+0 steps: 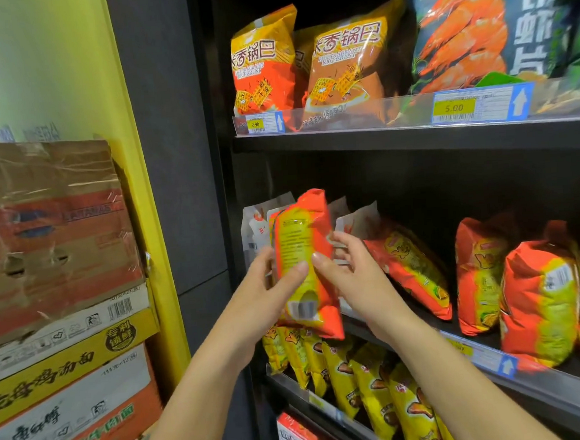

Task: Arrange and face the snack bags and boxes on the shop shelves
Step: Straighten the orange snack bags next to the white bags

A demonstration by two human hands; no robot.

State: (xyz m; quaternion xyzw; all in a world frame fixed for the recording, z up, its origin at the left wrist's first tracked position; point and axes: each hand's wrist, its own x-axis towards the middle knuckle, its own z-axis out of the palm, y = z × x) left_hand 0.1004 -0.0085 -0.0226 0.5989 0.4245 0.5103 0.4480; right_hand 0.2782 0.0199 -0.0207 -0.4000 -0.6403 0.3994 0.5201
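An orange and yellow snack bag [303, 263] is upright in front of the middle shelf [533, 385], its printed back side toward me. My left hand [269, 290] grips its left edge with the thumb across the back. My right hand [350, 270] holds its right edge, thumb on the back and fingers behind. White bags [258, 222] stand behind it at the shelf's left end. More orange and yellow bags [540, 291] stand or lean further right on the same shelf, one [412, 266] tilted over.
The top shelf [413, 139] carries orange rice-crust bags [343, 65] and a large shrimp-chip bag [494, 23] behind price tags. Yellow bags [372, 382] fill the lower shelf. Stacked cardboard cartons [56, 291] stand at the left beside a yellow post [145, 182].
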